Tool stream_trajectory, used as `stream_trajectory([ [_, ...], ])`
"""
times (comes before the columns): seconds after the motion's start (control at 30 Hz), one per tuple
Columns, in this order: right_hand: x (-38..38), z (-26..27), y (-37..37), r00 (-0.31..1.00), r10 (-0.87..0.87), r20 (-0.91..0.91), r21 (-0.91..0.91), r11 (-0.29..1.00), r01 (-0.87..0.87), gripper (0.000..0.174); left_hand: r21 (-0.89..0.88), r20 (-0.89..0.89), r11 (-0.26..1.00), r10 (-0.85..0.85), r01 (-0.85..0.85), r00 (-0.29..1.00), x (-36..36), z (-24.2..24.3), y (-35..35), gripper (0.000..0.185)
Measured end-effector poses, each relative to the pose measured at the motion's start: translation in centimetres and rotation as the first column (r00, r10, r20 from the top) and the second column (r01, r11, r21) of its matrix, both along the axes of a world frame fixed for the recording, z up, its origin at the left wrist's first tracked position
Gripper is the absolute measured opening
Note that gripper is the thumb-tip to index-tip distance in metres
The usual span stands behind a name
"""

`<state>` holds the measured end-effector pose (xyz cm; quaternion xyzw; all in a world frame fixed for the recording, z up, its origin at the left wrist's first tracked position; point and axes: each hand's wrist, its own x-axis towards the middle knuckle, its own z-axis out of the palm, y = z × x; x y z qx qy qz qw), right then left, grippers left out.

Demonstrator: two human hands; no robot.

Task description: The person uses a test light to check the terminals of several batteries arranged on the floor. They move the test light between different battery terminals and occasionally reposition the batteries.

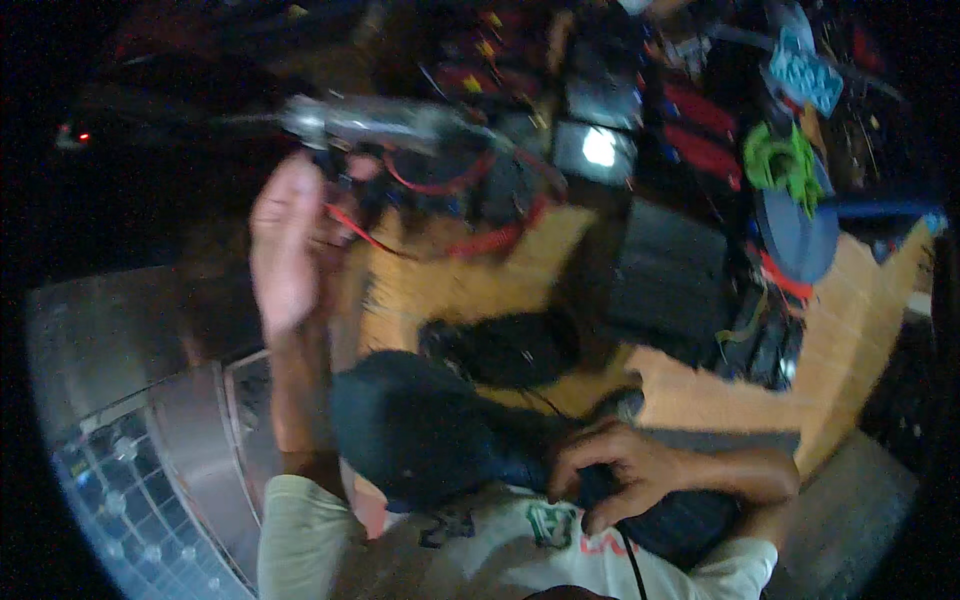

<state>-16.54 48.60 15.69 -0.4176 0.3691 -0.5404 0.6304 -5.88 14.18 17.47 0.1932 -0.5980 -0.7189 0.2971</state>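
Much of the view is blurred. My left hand (289,232) reaches far forward with its thumb and fingers closed around a small dark object (335,169). A shiny metal cylinder (390,124) lies right beyond the fingertips; whether it joins the held object is unclear. Red cable (495,241) curves from beside this hand to the right. My right hand (637,469) is bent inward over my lap, thumb and curled fingers apart, with nothing seen between them. Below it a thin black cord (636,562) runs across my light printed shirt (480,559). My dark-clothed knee (412,431) is between the arms.
A black object (510,345) lies on tan board (712,397). Beyond are a grey box (667,270), a lit white lamp (598,146), a blue-grey round dish (799,240) with a bright green bundle (776,161), and a teal item (806,71). A metal grid (142,487) stands at lower left.
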Motion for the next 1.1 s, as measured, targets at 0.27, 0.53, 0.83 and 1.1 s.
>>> stream_trajectory([
  [0.27, -2.9, 0.6, -2.2, 0.916, -0.29, -0.276, 0.045, 0.949, 0.313, 0.024, -0.151, -0.434, 0.935, 0.229, -0.321, 0.871, -2.5, 11.8, -3.2, 0.03],
  [0.53, -6.7, -0.9, -5.2, 0.669, -0.458, -0.585, -0.247, 0.887, 0.391, 0.029, -0.403, -0.733, 0.41, 0.39, -0.818, 0.557, -10.0, 22.4, -11.0, 0.035],
  [0.83, -11.5, -3.2, -6.2, 0.187, -0.488, -0.853, -0.412, 0.848, 0.332, 0.038, -0.945, -0.318, -0.211, 0.428, -0.249, 0.846, -22.1, 21.3, -23.2, 0.032],
  [1.1, -12.5, -4.1, -5.2, 0.157, -0.38, -0.911, -0.291, 0.866, 0.407, 0.041, -0.798, 0.336, -0.183, 0.656, 0.575, 0.676, -29.8, 11.1, -33.4, 0.029],
])
